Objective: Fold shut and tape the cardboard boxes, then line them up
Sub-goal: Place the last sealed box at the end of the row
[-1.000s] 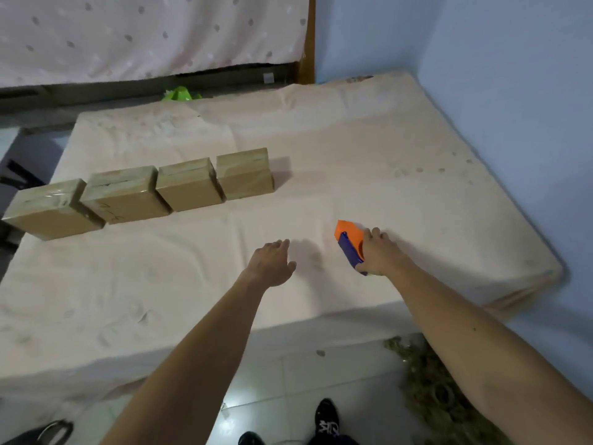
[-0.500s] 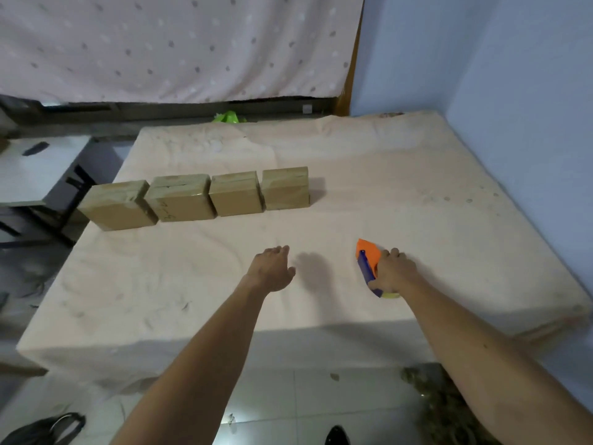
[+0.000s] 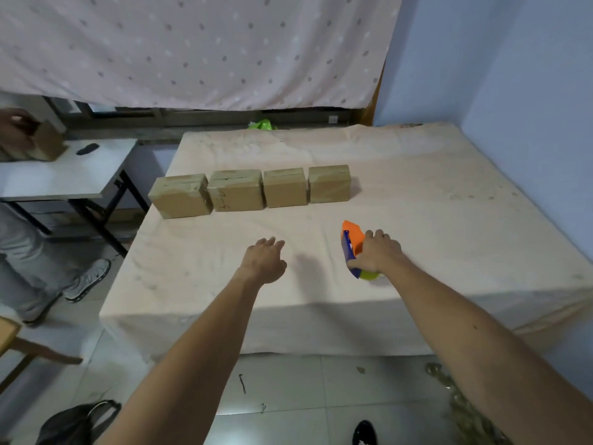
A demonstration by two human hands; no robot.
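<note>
Under right hand (image 3: pixel 376 251), tape dispenser (image 3: pixel 351 244)

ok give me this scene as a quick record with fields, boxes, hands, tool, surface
boxes: four brown cardboard boxes, closed, in one row side by side
row position: far left part of the surface
tool: orange and blue tape dispenser, resting on the surface
right hand: laid over the dispenser, fingers curled on it
left hand: open, holds nothing, above the surface near its front
surface: cream cloth-covered table
background: another person's hand on a box on a white side table
</note>
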